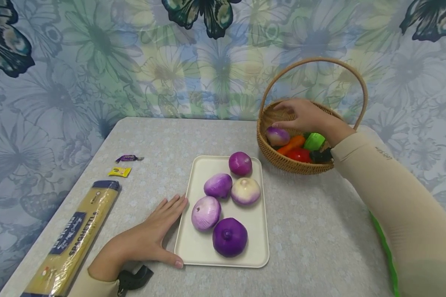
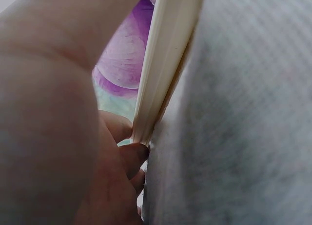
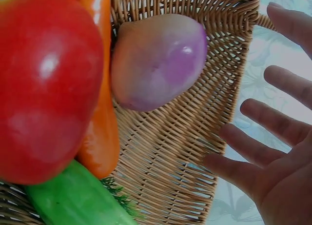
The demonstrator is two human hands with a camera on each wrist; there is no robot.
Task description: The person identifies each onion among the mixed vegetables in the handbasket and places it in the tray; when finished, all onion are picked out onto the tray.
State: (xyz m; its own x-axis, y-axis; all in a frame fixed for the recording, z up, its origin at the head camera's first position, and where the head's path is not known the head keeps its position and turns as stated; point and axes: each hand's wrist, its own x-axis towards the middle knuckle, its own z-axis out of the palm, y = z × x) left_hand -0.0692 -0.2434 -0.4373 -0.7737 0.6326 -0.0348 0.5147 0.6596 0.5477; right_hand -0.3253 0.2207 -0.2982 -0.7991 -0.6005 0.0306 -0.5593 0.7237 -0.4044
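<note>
My left hand [image 1: 146, 241] rests by the left edge of a cream tray [image 1: 195, 253], fingers extended; the left wrist view shows fingertips touching the tray's rim [image 2: 163, 64]. On the tray lie several purple and whitish onions, among them a dark purple one [image 1: 229, 237], a pale one [image 1: 245, 191] and a small magenta one [image 1: 240, 163]. My right hand [image 1: 306, 117] is over a wicker basket [image 1: 301, 168] with fingers spread, holding nothing. A purple-white onion [image 3: 158, 61] lies inside, apart from the fingers, beside an orange carrot [image 3: 100, 142] and a red tomato [image 3: 46, 88].
The basket also holds a green vegetable [image 1: 314, 141] and a dark item [image 1: 321, 155], beneath its tall arched handle [image 1: 316, 60]. At the table's left lie a spaghetti pack [image 1: 76, 235], a yellow wrapped sweet [image 1: 119, 171] and a purple one [image 1: 128, 158]. A patterned cloth hangs behind.
</note>
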